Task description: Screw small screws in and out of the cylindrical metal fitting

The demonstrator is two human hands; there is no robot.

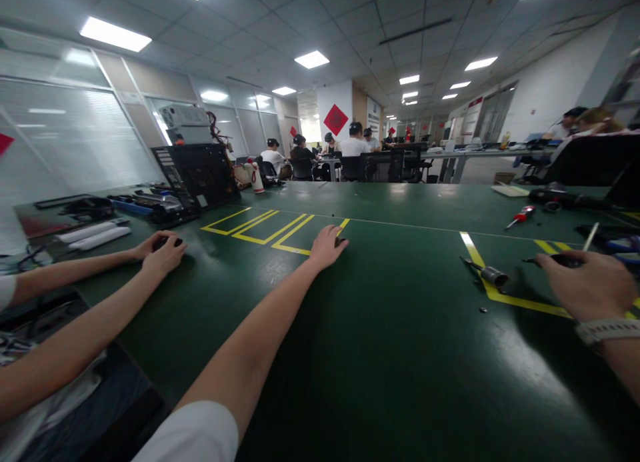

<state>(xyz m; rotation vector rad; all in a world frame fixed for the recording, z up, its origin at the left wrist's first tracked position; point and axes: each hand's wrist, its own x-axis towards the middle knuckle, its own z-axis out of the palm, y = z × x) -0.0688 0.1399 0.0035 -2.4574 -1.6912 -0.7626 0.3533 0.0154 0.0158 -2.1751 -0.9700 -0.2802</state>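
Observation:
My left hand point(326, 247) rests on the green table beside the yellow tape marks, its fingers bent and close together. A small dark thing point(340, 241) shows between thumb and fingers; its kind is hidden. At the right, my right hand point(590, 285) is closed around a dark tool point(570, 261) whose narrow tip points left. Most of that tool is covered by my fingers. Just left of this hand lies a metal cylinder with a thin shaft point(493, 276), across a yellow tape line. A small metal piece point(483, 309) sits in front of it.
Another person's hands point(163, 249) hold a dark object at the left. Behind them stand a black open computer case point(200, 175) and white rolls point(100, 237). A red screwdriver point(521, 216) and a dark power tool point(560, 197) lie at the back right. People sit at farther tables.

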